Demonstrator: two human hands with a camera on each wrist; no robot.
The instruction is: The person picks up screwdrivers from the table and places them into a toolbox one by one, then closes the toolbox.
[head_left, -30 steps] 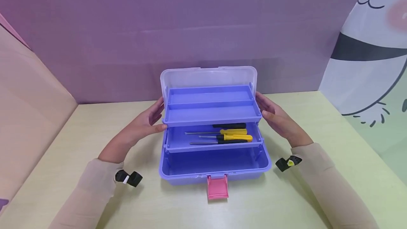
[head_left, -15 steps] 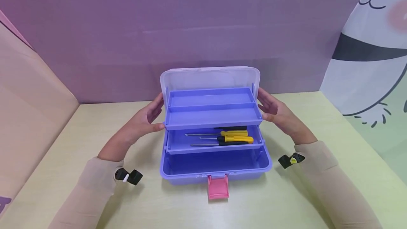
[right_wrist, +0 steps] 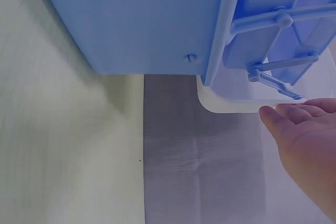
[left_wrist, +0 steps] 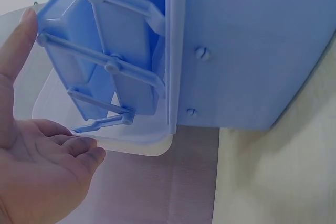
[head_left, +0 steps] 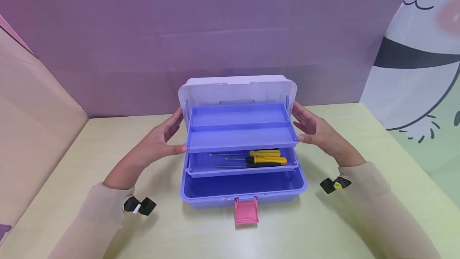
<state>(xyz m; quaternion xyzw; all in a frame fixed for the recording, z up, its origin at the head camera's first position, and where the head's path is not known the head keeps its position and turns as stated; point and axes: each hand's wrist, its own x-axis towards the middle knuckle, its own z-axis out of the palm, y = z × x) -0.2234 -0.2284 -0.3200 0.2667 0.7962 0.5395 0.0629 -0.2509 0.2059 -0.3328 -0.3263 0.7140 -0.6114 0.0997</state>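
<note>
A purple plastic toolbox (head_left: 215,201) stands unfolded on the table, its translucent lid (head_left: 205,93) raised behind two stepped trays. The upper tray (head_left: 240,135) has nothing in it. Several screwdrivers (head_left: 267,160) with yellow or black handles lie in the lower tray (head_left: 201,165). My left hand (head_left: 154,143) is at the box's left side, thumb extended to the upper tray's front corner and fingers along the lid's edge. At the right side, my right hand (head_left: 318,135) mirrors it. In the right wrist view, fingertips (right_wrist: 270,116) are at the lid's rim; that thumb is out of view.
A pink latch (head_left: 246,211) hangs down at the front of the toolbox. Hinged link arms (left_wrist: 79,51) join the trays along the side. Behind the pale table (head_left: 136,235) rises a purple backdrop (head_left: 230,23), close behind the lid.
The lid has tilted forward, and both trays have come lower and nearer the front, covering more of the screwdrivers. Both hands have followed along the sides.
</note>
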